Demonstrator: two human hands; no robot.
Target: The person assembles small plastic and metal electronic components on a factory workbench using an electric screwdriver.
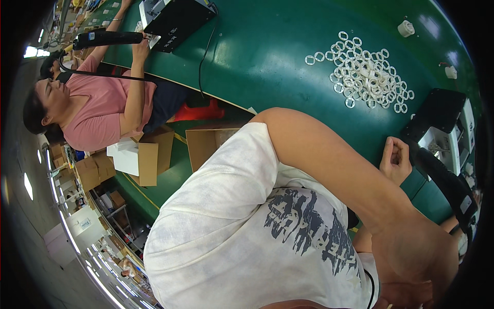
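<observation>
My left arm (334,159) crosses the view from the white sleeve toward the lower right, where it comes close to the lens. The left hand itself does not show. Beyond that arm, my right hand (396,160) is at the table's edge, fingers curled toward the palm, with nothing visible in them. Its wrist is hidden behind the arm. Just past this hand stands a black and silver bench machine (437,121) with a long black handle (445,180). A loose pile of white plastic rings (368,74) lies on the green tabletop (262,56), apart from the hand.
On the left, a co-worker in a pink shirt (98,110) handles a similar black machine (177,23); its cable (207,56) trails over the table edge. Two white plastic parts (406,28) lie far right. Open cardboard boxes (149,162) and a red stool (200,110) stand below the table.
</observation>
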